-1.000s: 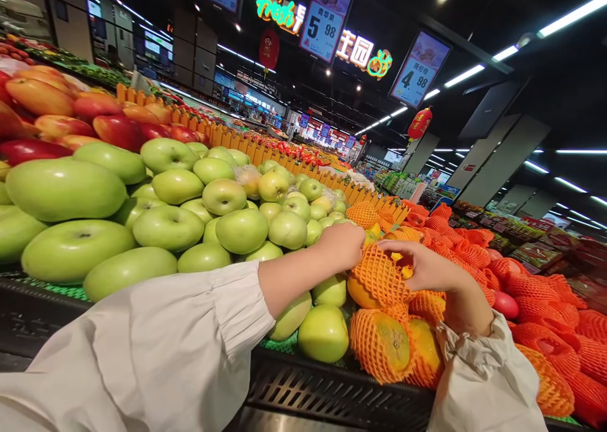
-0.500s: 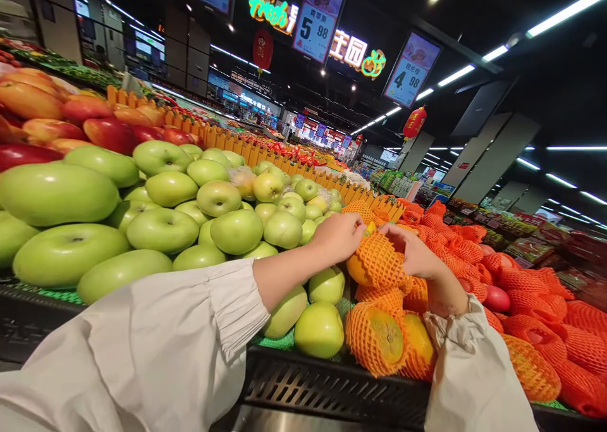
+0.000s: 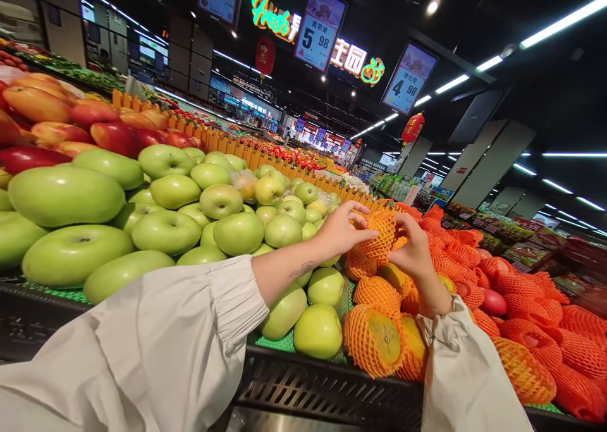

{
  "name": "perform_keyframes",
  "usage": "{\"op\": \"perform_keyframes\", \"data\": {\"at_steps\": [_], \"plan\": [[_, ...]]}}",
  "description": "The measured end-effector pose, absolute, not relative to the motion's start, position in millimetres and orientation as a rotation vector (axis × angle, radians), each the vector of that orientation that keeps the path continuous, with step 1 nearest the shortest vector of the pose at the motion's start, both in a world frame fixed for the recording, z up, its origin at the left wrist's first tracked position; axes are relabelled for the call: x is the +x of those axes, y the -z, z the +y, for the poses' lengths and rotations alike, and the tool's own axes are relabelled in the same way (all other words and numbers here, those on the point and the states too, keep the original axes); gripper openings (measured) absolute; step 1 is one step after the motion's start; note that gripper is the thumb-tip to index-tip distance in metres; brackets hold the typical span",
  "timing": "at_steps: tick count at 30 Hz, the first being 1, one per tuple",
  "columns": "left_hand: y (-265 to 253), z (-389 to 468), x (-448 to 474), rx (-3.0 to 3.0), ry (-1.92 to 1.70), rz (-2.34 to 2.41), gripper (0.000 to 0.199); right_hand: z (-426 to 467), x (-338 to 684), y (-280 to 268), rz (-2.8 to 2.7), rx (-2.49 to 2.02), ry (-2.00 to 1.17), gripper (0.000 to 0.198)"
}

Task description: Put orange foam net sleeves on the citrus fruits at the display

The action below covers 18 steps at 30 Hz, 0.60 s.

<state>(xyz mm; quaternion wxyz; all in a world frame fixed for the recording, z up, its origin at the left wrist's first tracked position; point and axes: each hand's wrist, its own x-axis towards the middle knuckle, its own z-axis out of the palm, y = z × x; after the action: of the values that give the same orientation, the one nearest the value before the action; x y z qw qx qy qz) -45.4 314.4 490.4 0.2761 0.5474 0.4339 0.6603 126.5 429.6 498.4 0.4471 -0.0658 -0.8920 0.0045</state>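
Observed one netted fruit [image 3: 380,234] held between left hand [image 3: 339,229] and right hand [image 3: 415,248], above the orange-net pile [image 3: 379,295], well back from the slotted front edge of the counter [image 3: 284,388]. Recorded left thumb and forefinger parted in a curve and pinching the left side of the net, thumb laid across the near face. Recorded right thumb and fingers bent about the right side, pinching net and fruit there. Could not see any fingertips on the far face. Could not determine contact with the pile beneath.

Noted, in that pile at the front edge, a half-bared fruit [image 3: 389,337] showing a yellow-green face through the open net, touching another netted one on its right. Found green apples [image 3: 239,232] heaped to the left, from front edge toward rear edge, with green mat [image 3: 284,344] exposed below the nearest. Found red-net fruit [image 3: 535,337] to the right, reaching down to the front edge. Logged red and yellow fruit [image 3: 114,138] behind the apples at left, and a yellow fence [image 3: 232,146] along the rear edge. Read 6.98, 5.98 and 4.98 on overhead price signs [image 3: 320,27]. Noted pale sleeves [image 3: 156,343] on both arms, crossing the front edge.
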Motion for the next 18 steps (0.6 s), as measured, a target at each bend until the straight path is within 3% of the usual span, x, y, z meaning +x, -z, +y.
{"op": "perform_keyframes", "data": {"at_steps": [7,12,15,18], "plan": [[-488.1,316.4,-46.9,1.363,-1.750,1.558,0.013,432.0,124.7,-495.8,-2.163,-0.118,0.121,0.041],[-483.8,315.5,-46.6,1.620,-1.721,1.460,0.026,437.4,128.4,-495.4,-2.114,-0.099,0.167,0.046],[-482.4,313.0,-44.2,1.675,-1.735,1.361,0.023,438.4,130.2,-496.1,-2.056,-0.135,0.215,0.046],[-481.6,310.4,-41.7,1.638,-1.715,1.379,0.035,434.9,128.4,-495.8,-2.007,-0.160,0.121,0.048]]}}
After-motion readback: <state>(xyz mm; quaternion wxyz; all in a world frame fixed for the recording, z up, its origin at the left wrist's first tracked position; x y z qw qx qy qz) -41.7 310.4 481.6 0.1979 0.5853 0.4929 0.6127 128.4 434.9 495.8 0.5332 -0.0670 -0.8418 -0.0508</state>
